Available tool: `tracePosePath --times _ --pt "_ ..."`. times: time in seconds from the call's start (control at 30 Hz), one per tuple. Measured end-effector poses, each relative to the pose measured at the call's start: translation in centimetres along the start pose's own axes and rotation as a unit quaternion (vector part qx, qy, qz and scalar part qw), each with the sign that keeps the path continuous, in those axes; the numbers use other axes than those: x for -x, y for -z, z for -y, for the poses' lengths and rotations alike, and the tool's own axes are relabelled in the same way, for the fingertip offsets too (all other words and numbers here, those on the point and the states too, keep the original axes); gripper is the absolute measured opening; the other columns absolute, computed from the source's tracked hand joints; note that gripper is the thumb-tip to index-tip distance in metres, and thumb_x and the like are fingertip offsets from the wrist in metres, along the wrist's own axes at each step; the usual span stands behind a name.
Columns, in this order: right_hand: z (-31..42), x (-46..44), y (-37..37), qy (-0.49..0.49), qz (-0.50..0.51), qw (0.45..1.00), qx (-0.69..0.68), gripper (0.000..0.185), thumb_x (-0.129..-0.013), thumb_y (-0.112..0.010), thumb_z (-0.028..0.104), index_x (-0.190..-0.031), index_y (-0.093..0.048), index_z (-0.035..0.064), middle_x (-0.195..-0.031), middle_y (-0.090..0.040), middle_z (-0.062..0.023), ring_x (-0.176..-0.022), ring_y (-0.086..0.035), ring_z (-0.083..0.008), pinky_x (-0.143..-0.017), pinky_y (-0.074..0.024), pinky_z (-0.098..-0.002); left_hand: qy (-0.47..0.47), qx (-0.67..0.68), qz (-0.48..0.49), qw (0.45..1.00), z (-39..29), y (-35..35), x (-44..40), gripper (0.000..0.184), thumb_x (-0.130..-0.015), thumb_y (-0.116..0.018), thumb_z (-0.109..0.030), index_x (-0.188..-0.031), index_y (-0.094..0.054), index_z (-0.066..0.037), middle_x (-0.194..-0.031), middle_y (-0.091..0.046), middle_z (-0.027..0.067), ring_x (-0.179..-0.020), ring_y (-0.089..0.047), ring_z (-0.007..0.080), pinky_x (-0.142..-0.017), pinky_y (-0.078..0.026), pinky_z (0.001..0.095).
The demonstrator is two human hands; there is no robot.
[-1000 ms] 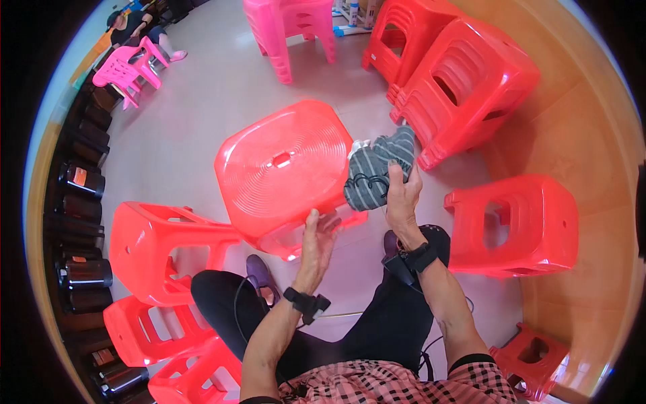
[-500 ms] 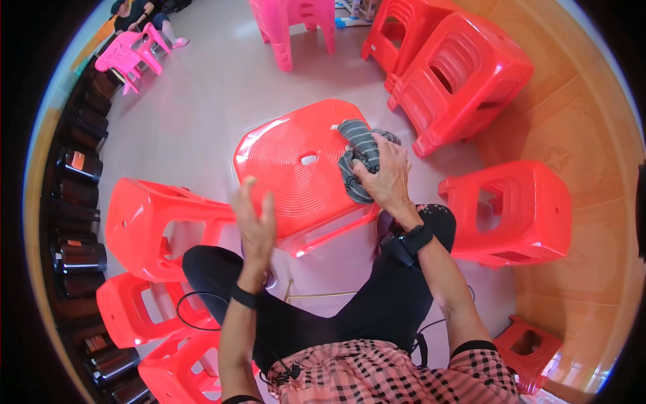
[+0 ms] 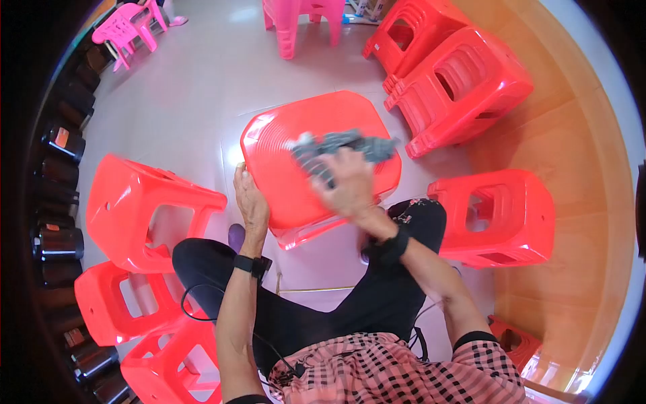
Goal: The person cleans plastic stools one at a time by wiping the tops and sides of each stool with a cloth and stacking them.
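Observation:
A red plastic stool [image 3: 276, 178] with concentric rings on its seat stands upright in front of my knees. On its seat lies a crumpled grey striped cloth [image 3: 375, 148]. My right hand [image 3: 344, 182], smeared by motion, presses on the cloth near the middle of the seat, with its fingers over the near side of the cloth. At the stool's left edge, my left hand [image 3: 252, 200] grips the side, its fingers partly hidden by the rim.
Red stools [image 3: 148, 209] stand at my left, with another red stool [image 3: 501, 215] at my right. Stacked red stools [image 3: 464, 87] lean by the wooden wall [image 3: 572, 135]. Farther off are a pink stool [image 3: 288, 27] and a pink chair [image 3: 121, 30]. Dark canisters [image 3: 59, 241] line the left side.
My left hand has moved from above the stool's near left corner onto its left edge. My right hand has swept the cloth leftward across the seat. The stool sits slightly turned.

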State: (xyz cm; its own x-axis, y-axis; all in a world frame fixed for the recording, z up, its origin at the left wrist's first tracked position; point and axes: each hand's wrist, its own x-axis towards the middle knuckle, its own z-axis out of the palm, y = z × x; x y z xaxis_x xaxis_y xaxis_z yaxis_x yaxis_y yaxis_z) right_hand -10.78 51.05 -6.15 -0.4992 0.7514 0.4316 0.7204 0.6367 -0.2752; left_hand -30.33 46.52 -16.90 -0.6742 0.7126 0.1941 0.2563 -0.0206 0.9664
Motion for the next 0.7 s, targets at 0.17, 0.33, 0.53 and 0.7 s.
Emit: tracePosePath --times 0.17,0.33,0.53,0.7 --pt "7.0 -1.5 -3.1 0.102 0.048 0.988 -0.110 0.037 -0.068 -0.069 0.029 -0.099 -0.062 0.0094 -0.098 -0.050 -0.0139 -0.096 -0.049 -0.0321 -0.075 -0.0398 -0.0446 -0.051 0.101 0.052 0.992 2.2 0.7 1.2 0.039 -0.096 -0.043 -0.032 -0.116 -0.050 0.001 -0.112 -0.055 0.0141 -0.105 -0.054 0.0245 -0.090 -0.043 0.0348" --pt "4.1 -4.1 -3.6 0.167 0.074 0.963 -0.196 0.033 -0.069 -0.067 0.026 -0.095 -0.060 0.0069 -0.094 -0.051 -0.0157 -0.093 -0.051 -0.0343 -0.080 -0.0438 -0.0459 -0.014 0.102 0.011 0.995 2.2 0.4 0.7 0.049 -0.097 -0.040 -0.040 -0.123 -0.042 0.001 -0.111 -0.055 0.0172 -0.101 -0.055 0.0263 -0.087 -0.043 0.0354" --pt "-5.8 -7.5 -1.0 0.099 0.010 0.993 -0.058 0.028 -0.073 -0.063 0.025 -0.092 -0.059 0.0044 -0.097 -0.055 -0.0189 -0.092 -0.055 -0.0360 -0.080 -0.0470 -0.0445 0.106 -0.040 0.018 0.993 -5.7 -0.7 1.4 0.053 -0.097 -0.045 -0.037 -0.128 -0.039 0.005 -0.121 -0.051 0.0258 -0.112 -0.051 0.0327 -0.095 -0.038 0.0385" --pt "-15.6 -11.8 0.7 -0.123 -0.004 0.991 0.042 0.034 -0.077 -0.059 0.031 -0.094 -0.063 0.0012 -0.092 -0.062 -0.0226 -0.090 -0.060 -0.0393 -0.076 -0.0481 -0.0497 0.074 0.023 0.071 0.994 -3.6 -0.9 1.2 0.056 -0.096 -0.049 -0.032 -0.133 -0.036 0.008 -0.126 -0.047 0.0285 -0.115 -0.048 0.0357 -0.099 -0.036 0.0412"
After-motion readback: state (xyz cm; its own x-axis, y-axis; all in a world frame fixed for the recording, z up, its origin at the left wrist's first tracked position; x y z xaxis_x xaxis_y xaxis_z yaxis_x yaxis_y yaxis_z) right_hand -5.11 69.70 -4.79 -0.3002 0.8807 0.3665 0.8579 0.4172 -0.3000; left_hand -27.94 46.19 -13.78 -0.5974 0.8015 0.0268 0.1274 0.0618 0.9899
